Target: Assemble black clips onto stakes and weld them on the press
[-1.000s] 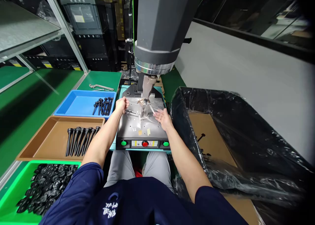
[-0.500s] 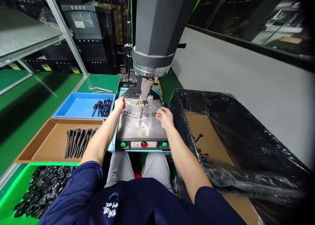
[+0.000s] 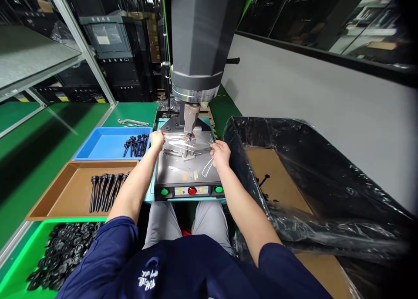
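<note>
My left hand (image 3: 157, 140) is closed on the left edge of a clear plastic film (image 3: 191, 145) that lies over the metal plate (image 3: 183, 170) of a press machine. My right hand (image 3: 221, 153) pinches the film's right edge, which curls up near my fingers. The film is stretched between both hands under the machine's metal horn (image 3: 190, 116). A small fixture (image 3: 187, 148) stands on the plate beneath the film. Green and red buttons (image 3: 191, 190) line the machine's front panel.
At left, a blue tray (image 3: 104, 143) holds black pins (image 3: 136, 144), a brown tray (image 3: 65, 190) holds longer black pins (image 3: 106, 190), and a green tray (image 3: 19, 264) holds black washers (image 3: 62, 253). A cardboard box lined with black plastic (image 3: 294, 177) stands at right. A wrench (image 3: 132, 122) lies behind the blue tray.
My right hand went from flat and open on the plate to pinching the film's right edge and lifting it. My left hand stayed at the film's left edge.
</note>
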`<state>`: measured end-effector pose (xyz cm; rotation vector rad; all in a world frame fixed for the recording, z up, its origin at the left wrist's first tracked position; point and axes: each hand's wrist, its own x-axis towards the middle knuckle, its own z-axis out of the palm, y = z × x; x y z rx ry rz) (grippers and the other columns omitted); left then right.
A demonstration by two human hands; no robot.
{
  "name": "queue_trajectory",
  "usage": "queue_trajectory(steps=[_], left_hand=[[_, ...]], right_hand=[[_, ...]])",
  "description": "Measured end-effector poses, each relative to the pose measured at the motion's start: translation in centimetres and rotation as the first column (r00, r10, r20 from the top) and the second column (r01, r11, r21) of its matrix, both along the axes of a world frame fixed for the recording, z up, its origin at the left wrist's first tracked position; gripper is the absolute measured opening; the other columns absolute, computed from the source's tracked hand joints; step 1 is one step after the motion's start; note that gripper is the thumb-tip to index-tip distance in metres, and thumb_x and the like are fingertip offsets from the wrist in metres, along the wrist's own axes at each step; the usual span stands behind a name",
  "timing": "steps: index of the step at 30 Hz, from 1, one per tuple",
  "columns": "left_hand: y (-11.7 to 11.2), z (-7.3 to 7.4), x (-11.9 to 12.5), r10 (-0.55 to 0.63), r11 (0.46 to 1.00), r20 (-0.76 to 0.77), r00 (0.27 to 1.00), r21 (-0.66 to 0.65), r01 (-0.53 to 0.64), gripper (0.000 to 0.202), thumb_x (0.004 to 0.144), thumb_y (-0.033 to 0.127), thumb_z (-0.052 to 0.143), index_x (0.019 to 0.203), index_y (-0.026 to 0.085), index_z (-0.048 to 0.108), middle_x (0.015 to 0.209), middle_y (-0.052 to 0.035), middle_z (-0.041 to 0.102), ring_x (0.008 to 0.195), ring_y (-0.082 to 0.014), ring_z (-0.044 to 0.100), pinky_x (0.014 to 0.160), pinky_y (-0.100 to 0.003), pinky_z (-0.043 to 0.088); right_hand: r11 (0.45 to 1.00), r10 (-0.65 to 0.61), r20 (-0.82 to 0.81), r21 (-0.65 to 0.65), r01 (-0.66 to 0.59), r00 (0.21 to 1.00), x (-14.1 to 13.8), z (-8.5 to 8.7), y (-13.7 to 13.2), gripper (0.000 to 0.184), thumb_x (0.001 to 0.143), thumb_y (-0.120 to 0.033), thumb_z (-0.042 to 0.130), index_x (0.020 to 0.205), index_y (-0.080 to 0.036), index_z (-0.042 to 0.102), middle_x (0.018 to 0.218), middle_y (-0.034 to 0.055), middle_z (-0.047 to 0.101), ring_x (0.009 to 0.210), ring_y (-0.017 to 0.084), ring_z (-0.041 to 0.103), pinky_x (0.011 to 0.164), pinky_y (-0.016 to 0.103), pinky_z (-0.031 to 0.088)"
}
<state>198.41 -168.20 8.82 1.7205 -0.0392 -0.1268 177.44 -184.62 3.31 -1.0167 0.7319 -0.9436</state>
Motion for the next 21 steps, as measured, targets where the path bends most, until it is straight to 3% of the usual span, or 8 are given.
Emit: queue_trajectory(steps=[9,15,19,21], left_hand=[[0.2,0.7,0.1,0.000,1.000,0.047,0.999,0.028,-0.002,0.018,0.079,0.021,0.048,0.064,0.018,0.059,0.040,0.0011,0.039,0.037,-0.0134,0.036,0.042,-0.027,0.027],[1.0,1.0,0.3,0.005,0.998,0.087,0.996,0.066,-0.011,0.016,0.078,0.022,0.049,0.065,0.019,0.058,0.041,0.0017,0.039,0.039,-0.0138,0.040,0.043,-0.025,0.028],[1.3,1.3,0.1,-0.015,0.997,0.116,0.993,0.081,0.006,0.017,0.077,0.023,0.048,0.064,0.019,0.058,0.041,0.0021,0.039,0.038,-0.0133,0.037,0.042,-0.026,0.027],[1.2,1.5,-0.2,-0.028,0.996,0.119,0.993,0.082,0.018,0.018,0.078,0.023,0.048,0.064,0.019,0.058,0.041,0.0025,0.039,0.037,-0.0125,0.035,0.042,-0.025,0.026]], right_hand=[[0.978,0.006,0.101,0.207,-0.027,0.995,-0.4,-0.4,-0.5,0.034,0.061,-0.018,0.075,0.089,-0.021,0.056,0.066,-0.0046,0.065,0.051,0.009,0.055,0.039,0.015,0.036],[0.934,-0.031,0.077,0.358,0.001,0.997,-1.3,-1.4,-1.7,0.025,0.072,-0.017,0.074,0.083,-0.023,0.052,0.058,-0.0080,0.058,0.049,0.008,0.056,0.046,0.018,0.048],[0.931,0.052,0.035,0.359,-0.061,0.998,-0.9,-1.2,-2.2,0.022,0.079,-0.032,0.074,0.080,-0.022,0.054,0.062,-0.0029,0.064,0.055,0.012,0.063,0.053,0.024,0.055],[0.968,0.083,-0.047,0.240,-0.069,0.995,-0.5,-0.6,-2.5,0.024,0.083,-0.041,0.070,0.081,-0.022,0.055,0.068,-0.0003,0.066,0.061,0.014,0.065,0.057,0.025,0.054]])
